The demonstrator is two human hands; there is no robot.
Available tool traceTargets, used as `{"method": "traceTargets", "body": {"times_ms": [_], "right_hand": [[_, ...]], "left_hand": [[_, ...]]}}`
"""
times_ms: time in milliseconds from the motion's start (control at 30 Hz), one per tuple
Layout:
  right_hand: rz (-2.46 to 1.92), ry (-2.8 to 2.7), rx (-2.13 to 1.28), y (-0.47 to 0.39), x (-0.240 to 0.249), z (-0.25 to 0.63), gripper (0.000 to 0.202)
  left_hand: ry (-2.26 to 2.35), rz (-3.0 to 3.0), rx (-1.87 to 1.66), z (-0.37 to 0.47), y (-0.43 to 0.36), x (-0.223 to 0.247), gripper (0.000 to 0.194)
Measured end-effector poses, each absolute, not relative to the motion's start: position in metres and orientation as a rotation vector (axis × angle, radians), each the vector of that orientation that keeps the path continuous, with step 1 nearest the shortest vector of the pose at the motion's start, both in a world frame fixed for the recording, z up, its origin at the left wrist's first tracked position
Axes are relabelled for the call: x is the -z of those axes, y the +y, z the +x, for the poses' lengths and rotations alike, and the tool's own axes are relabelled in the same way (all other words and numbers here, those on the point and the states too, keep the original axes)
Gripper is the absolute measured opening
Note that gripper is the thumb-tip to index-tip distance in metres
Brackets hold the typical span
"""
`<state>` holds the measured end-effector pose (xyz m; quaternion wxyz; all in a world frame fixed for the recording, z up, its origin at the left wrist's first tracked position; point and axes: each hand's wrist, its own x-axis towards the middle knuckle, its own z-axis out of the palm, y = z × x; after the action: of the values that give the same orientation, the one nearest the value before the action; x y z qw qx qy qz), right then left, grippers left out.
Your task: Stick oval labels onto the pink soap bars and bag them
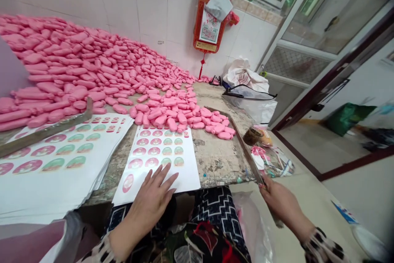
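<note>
My left hand (155, 189) lies with fingers spread on a white sheet of stickers (187, 148), near the table's front edge. Pink and green printed oval and dome-shaped stickers cover its upper part. Small pink sausage-shaped pieces (169, 111) rest over the sheet's top edge. My right hand (278, 197) is wrapped round a long narrow strip (243, 144), whose exact material I cannot tell. This strip slants across the right end of the table, its near end sticking out below my hand. Several pink pieces (223, 127) lie just left of the strip.
A big heap of pink pieces (101, 62) fills the back left against the wall. At left is a stack of sticker sheets (61, 177) with another strip (46, 131) across it. A brown jar (253, 136), plastic bags (249, 94) and scraps (261, 154) sit at right.
</note>
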<state>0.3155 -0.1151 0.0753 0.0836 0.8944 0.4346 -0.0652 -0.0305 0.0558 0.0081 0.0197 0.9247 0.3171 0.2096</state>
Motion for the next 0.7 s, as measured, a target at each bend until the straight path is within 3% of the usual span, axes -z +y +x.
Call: {"method": "traceTargets", "body": {"times_ms": [167,367,500,700], "right_hand": [[2.792,1.272,0.331,-0.168,-0.055,0.287,0.041],[3.278,1.452,0.606,-0.208,-0.026,0.280,0.046],[3.378,1.474,0.619,-0.169,-0.028,0.295,0.037],[3.012,1.249,0.234,-0.076,-0.051,0.317,0.031]], "left_hand": [[1.074,2.927,-0.490,-0.021,0.057,0.005,0.049],[1.129,3.021,-0.381,-0.016,0.054,0.018,0.058],[1.123,3.038,-0.420,-0.015,0.053,0.016,0.057],[1.087,3.004,-0.520,-0.017,0.052,0.015,0.056]]}}
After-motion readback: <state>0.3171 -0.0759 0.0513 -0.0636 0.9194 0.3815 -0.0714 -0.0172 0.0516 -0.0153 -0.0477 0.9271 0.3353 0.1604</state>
